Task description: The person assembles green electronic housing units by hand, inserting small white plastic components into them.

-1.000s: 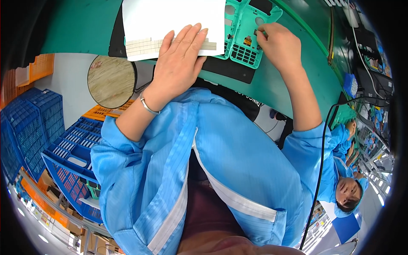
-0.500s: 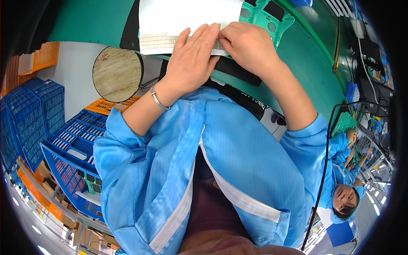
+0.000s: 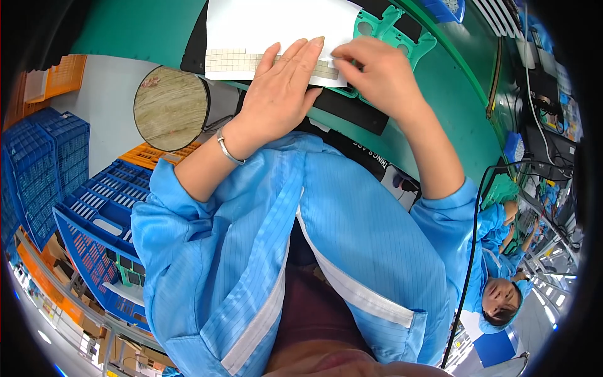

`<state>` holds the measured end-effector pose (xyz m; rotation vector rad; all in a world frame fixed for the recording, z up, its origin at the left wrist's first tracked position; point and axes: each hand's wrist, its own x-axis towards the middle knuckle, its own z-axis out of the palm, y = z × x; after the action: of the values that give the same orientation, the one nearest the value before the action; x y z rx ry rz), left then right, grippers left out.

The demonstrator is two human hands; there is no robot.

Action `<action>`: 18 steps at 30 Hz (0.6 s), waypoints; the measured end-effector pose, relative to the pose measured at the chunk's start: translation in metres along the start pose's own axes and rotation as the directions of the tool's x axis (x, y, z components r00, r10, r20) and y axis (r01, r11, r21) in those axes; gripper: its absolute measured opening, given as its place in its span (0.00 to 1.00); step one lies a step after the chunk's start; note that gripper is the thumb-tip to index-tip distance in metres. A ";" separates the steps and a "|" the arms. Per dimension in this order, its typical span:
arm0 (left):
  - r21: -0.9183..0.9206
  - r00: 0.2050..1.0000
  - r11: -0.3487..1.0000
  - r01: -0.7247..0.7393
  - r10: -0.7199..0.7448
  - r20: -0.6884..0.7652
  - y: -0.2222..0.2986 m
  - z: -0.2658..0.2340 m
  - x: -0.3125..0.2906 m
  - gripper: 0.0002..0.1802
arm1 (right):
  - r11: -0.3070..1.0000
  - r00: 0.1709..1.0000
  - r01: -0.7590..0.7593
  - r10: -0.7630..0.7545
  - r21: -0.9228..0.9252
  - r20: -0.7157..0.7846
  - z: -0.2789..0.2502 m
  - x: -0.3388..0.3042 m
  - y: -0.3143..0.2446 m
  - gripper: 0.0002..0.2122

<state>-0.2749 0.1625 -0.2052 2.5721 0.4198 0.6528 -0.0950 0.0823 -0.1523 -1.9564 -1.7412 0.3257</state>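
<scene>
A white sheet (image 3: pixel 282 28) lies on the work surface, with rows of small greyish-beige rectangles, apparently stickers, along its near edge. My left hand (image 3: pixel 279 94) rests flat on this sheet with fingers stretched out, a silver bangle at its wrist. At the right end of the rows, my right hand (image 3: pixel 383 72) has thumb and forefinger pinched together. What lies between those fingertips is too small to make out. A green plastic frame (image 3: pixel 411 47) sits partly under the sheet's right side, on a black mat (image 3: pixel 352 112).
The green bench (image 3: pixel 125 31) spreads beneath. To the left are a round stool (image 3: pixel 171 108), blue crates (image 3: pixel 94 220) and an orange crate (image 3: pixel 66 78). A black cable (image 3: pixel 475 251) hangs at the right, near a co-worker in blue (image 3: pixel 502 295). A blue bin (image 3: pixel 447 9) stands far right.
My right hand has shifted slightly right and down, away from my left fingers, uncovering more of the sticker rows and the sheet's right corner. My left hand stays flat on the sheet.
</scene>
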 end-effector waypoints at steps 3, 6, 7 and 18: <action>-0.007 1.000 1.000 0.013 -0.013 0.002 0.000 0.002 0.000 0.41 | 0.981 0.995 0.101 -0.101 -0.163 0.008 0.010 0.004 -0.004 0.04; -0.006 1.000 1.000 0.003 -0.003 -0.009 -0.001 0.003 0.000 0.41 | 0.961 0.988 0.152 -0.138 -0.231 0.075 0.011 0.009 -0.004 0.03; -0.002 1.000 1.000 -0.001 0.001 -0.019 -0.001 0.004 0.000 0.41 | 0.961 0.988 0.151 -0.137 -0.231 0.076 0.011 0.010 -0.003 0.03; -0.008 0.999 0.999 0.036 -0.037 -0.026 0.002 -0.004 0.001 0.42 | 0.959 0.962 -0.271 0.274 0.078 -0.022 -0.018 -0.006 0.019 0.04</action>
<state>-0.2756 0.1625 -0.2001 2.5450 0.4706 0.6741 -0.0707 0.0715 -0.1476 -2.1365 -1.4179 0.4446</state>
